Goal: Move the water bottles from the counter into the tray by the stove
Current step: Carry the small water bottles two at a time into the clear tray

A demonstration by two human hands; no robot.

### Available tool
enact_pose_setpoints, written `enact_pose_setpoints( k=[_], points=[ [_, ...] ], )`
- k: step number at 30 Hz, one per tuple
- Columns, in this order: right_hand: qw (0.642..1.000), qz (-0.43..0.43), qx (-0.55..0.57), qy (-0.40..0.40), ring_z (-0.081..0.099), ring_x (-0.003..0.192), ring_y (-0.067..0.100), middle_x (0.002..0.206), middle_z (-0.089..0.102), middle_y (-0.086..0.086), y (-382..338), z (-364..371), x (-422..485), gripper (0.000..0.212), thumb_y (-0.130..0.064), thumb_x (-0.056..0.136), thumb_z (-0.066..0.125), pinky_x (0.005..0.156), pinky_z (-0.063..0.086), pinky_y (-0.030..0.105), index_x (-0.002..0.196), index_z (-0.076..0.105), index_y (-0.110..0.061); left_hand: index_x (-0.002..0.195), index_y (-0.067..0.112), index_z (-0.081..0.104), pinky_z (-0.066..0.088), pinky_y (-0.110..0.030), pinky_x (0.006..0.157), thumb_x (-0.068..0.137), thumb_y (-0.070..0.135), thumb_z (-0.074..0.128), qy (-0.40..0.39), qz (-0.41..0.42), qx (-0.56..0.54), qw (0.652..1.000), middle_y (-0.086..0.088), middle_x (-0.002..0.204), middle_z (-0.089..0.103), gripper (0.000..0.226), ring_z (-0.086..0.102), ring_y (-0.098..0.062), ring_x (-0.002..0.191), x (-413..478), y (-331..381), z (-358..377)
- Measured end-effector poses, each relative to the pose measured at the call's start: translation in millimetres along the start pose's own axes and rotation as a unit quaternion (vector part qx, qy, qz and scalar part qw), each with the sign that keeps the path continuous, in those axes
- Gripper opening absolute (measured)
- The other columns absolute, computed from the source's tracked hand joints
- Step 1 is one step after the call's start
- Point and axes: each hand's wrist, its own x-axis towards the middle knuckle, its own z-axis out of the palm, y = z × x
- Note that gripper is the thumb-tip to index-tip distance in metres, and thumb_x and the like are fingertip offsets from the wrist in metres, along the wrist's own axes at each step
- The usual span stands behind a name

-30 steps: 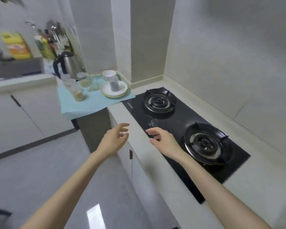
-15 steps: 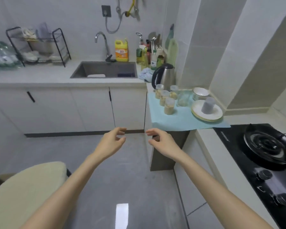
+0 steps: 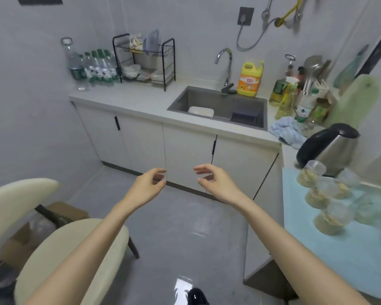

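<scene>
Up at about eleven o'clock in the head view, the water bottles [image 3: 97, 67] are parked in a tight bunch on the far-left corner of the counter [image 3: 141, 102], just beside the dish rack [image 3: 145, 60] at their three o'clock. Nothing is gripped yet: the left hand [image 3: 147, 186] and right hand [image 3: 216, 183] are both held out over the floor, empty, fingers loosely curled, well apart from the bottles. So the step in hand is probably the walk-over and reach.

Probably best if the chair [image 3: 13, 199] down at eight o'clock is skirted first. Then the nearest bottles get taken round the body rather than by the cap, one per hand, so the rest of the bunch isn't knocked over. The taller clear bottle [image 3: 72, 60] at the nine o'clock end looks tippy, so it's better left for a separate trip. No tray or stove is seen right now, so the drop spot can't be judged.
</scene>
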Motion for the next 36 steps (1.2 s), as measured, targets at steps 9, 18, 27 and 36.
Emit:
enact_pose_setpoints(
  k=[9, 18, 27, 36],
  points=[
    [0.995, -0.038, 0.014, -0.091, 0.06, 0.096, 0.017, 0.12, 0.061, -0.002, -15, -6, 191, 0.03, -0.009, 0.093, 0.056, 0.072, 0.043, 0.005, 0.122, 0.06, -0.017, 0.131, 0.02, 0.053, 0.04, -0.02, 0.08, 0.094, 0.018, 0.054, 0.069, -0.072, 0.002, 0.995, 0.0, 0.123, 0.061, 0.037, 0.057, -0.012, 0.1, 143, -20, -62],
    [0.987, -0.075, 0.025, -0.142, 0.062, 0.1, 0.02, 0.118, 0.062, -0.006, -43, 45, 379, 0.03, -0.013, 0.093, 0.057, 0.079, 0.045, 0.017, 0.119, 0.06, -0.025, 0.131, 0.022, 0.053, 0.041, -0.021, 0.081, 0.094, 0.02, 0.054, 0.12, -0.099, -0.004, 0.988, 0.002, 0.12, 0.06, 0.037, 0.058, -0.012, 0.098, 283, -78, -140],
    [0.984, -0.09, 0.023, -0.151, 0.061, 0.087, 0.008, 0.12, 0.063, -0.006, -106, 92, 582, 0.029, -0.011, 0.091, 0.058, 0.07, 0.043, 0.004, 0.117, 0.061, -0.025, 0.132, 0.016, 0.051, 0.044, -0.03, 0.093, 0.094, 0.014, 0.053, 0.131, -0.105, -0.028, 0.985, -0.003, 0.124, 0.058, 0.038, 0.057, -0.017, 0.106, 456, -130, -253],
    [0.983, -0.104, 0.033, -0.151, 0.06, 0.086, 0.007, 0.118, 0.062, -0.009, -161, 137, 754, 0.029, -0.015, 0.092, 0.058, 0.071, 0.043, 0.01, 0.118, 0.061, -0.029, 0.13, 0.019, 0.053, 0.045, -0.026, 0.085, 0.094, 0.013, 0.054, 0.151, -0.103, -0.039, 0.982, -0.004, 0.122, 0.059, 0.037, 0.058, -0.016, 0.098, 591, -185, -347]
  ],
)
